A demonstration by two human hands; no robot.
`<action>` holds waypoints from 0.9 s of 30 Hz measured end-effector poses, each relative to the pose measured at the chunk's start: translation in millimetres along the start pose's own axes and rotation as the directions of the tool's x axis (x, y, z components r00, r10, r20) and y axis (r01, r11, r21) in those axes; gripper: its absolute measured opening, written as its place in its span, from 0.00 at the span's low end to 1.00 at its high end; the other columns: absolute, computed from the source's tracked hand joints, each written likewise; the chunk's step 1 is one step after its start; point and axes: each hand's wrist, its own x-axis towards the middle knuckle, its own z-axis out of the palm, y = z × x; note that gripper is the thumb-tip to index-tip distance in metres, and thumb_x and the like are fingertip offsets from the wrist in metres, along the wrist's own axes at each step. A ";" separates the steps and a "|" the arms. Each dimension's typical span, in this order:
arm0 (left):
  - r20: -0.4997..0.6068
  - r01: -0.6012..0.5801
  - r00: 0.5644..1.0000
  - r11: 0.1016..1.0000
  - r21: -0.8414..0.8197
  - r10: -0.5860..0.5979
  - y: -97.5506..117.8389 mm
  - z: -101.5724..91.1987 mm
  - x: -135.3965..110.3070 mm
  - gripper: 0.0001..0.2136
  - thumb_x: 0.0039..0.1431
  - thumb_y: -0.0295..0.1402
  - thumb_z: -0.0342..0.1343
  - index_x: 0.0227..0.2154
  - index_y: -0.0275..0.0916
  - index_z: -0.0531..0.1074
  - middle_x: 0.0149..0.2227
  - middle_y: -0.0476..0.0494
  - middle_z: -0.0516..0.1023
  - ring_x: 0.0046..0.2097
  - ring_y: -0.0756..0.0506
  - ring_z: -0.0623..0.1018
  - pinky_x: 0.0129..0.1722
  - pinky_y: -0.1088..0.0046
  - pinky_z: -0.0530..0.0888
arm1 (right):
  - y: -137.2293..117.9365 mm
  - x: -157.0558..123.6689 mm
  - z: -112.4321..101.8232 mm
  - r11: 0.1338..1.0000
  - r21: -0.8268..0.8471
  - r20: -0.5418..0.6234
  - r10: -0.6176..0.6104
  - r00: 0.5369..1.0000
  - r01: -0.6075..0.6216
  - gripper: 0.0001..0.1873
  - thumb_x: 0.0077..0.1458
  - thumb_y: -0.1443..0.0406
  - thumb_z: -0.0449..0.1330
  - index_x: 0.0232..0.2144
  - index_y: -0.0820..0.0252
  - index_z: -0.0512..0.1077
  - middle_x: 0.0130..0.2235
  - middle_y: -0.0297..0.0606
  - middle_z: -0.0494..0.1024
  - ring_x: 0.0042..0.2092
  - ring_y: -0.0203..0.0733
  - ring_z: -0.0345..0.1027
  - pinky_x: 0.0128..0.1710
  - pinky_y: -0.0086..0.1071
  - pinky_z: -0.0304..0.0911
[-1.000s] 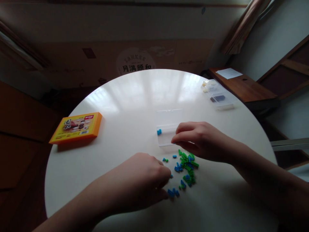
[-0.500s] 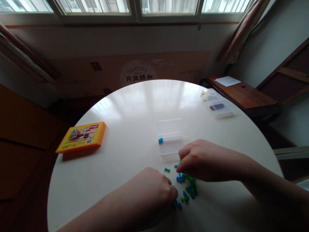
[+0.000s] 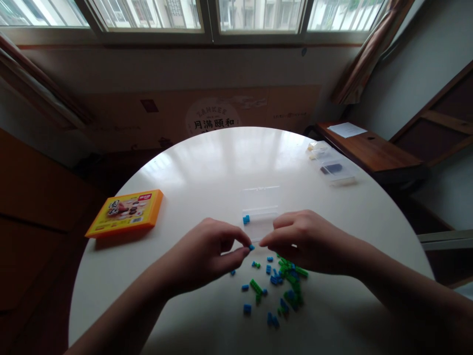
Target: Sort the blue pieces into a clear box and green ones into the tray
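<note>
- The brick (image 3: 252,247) could slip and drop among the loose bricks (image 3: 290,276), being tiny and pinched only at its edge.
- The right hand (image 3: 305,239), low over the pile's far side, might scatter pieces or nudge the clear box (image 3: 260,227) (it looks light).
- The left hand (image 3: 216,246) has thumb and forefinger closed on that brick, just off the box's near edge.
- The right hand's fingers are bent, nearly together; whether they grip anything cannot be told.
</note>
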 end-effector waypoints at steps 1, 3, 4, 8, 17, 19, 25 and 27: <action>-0.028 0.064 0.997 0.996 -0.068 -0.066 -3.1 1.4 3.0 0.09 0.59 0.37 0.55 0.34 0.40 0.79 0.18 0.56 0.61 0.22 0.53 0.58 0.22 0.78 0.59 | 0.5 0.9 1.1 1.000 0.015 -0.086 0.004 0.996 -0.003 0.09 0.60 0.67 0.59 0.41 0.55 0.78 0.31 0.33 0.75 0.31 0.32 0.66 0.30 0.27 0.58; -0.059 0.160 0.983 0.968 -0.192 -0.174 -6.7 5.7 8.4 0.13 0.59 0.42 0.55 0.35 0.38 0.79 0.19 0.54 0.65 0.23 0.53 0.61 0.22 0.77 0.60 | 0.4 3.5 4.5 0.999 0.042 -0.240 -0.001 0.971 0.011 0.08 0.60 0.66 0.59 0.40 0.58 0.77 0.31 0.35 0.75 0.31 0.33 0.67 0.30 0.27 0.60; -0.062 0.188 0.976 0.950 -0.251 -0.210 -7.3 8.3 10.6 0.14 0.58 0.43 0.55 0.35 0.37 0.79 0.21 0.52 0.69 0.25 0.52 0.64 0.24 0.76 0.62 | -0.2 5.0 6.6 0.999 0.046 -0.297 -0.006 0.955 0.021 0.08 0.60 0.66 0.60 0.40 0.59 0.77 0.31 0.36 0.75 0.31 0.33 0.67 0.30 0.27 0.61; -0.068 0.212 0.959 0.859 -0.467 -0.274 -5.3 19.0 16.8 0.15 0.54 0.44 0.59 0.33 0.36 0.79 0.29 0.45 0.79 0.32 0.47 0.73 0.32 0.72 0.69 | -2.8 10.0 16.0 0.999 -0.009 -0.398 -0.032 0.917 0.030 0.07 0.58 0.65 0.62 0.39 0.59 0.77 0.32 0.38 0.77 0.31 0.35 0.68 0.30 0.29 0.63; -0.067 0.193 0.948 0.730 -0.655 -0.311 -7.5 28.6 19.4 0.16 0.53 0.44 0.62 0.33 0.35 0.81 0.32 0.43 0.82 0.35 0.45 0.76 0.36 0.71 0.70 | -3.8 13.2 19.1 0.993 -0.114 -0.426 -0.040 0.904 -0.009 0.07 0.59 0.65 0.62 0.39 0.59 0.78 0.33 0.38 0.78 0.34 0.37 0.70 0.31 0.30 0.65; -0.069 0.169 0.954 0.712 -0.681 -0.293 -8.4 29.6 19.4 0.16 0.53 0.44 0.62 0.36 0.36 0.81 0.34 0.43 0.82 0.37 0.45 0.76 0.37 0.71 0.71 | -2.9 13.1 18.8 0.991 -0.133 -0.434 -0.037 0.900 -0.024 0.07 0.59 0.65 0.62 0.39 0.59 0.78 0.34 0.38 0.79 0.34 0.37 0.70 0.31 0.30 0.65; -0.065 0.151 0.956 0.669 -0.728 -0.286 -7.2 33.4 19.2 0.16 0.54 0.41 0.62 0.42 0.37 0.80 0.29 0.45 0.81 0.38 0.45 0.76 0.38 0.71 0.71 | 0.9 12.3 21.8 0.974 -0.213 -0.464 -0.028 0.886 -0.081 0.09 0.58 0.65 0.62 0.41 0.59 0.79 0.35 0.39 0.79 0.35 0.38 0.70 0.33 0.31 0.65; -0.056 0.160 0.957 0.676 -0.720 -0.286 -6.7 33.0 19.2 0.16 0.55 0.41 0.61 0.43 0.37 0.80 0.24 0.48 0.77 0.36 0.45 0.76 0.37 0.70 0.71 | 1.6 12.2 22.5 0.972 -0.217 -0.463 -0.023 0.886 -0.088 0.10 0.58 0.65 0.62 0.42 0.59 0.79 0.36 0.39 0.79 0.36 0.38 0.70 0.34 0.31 0.65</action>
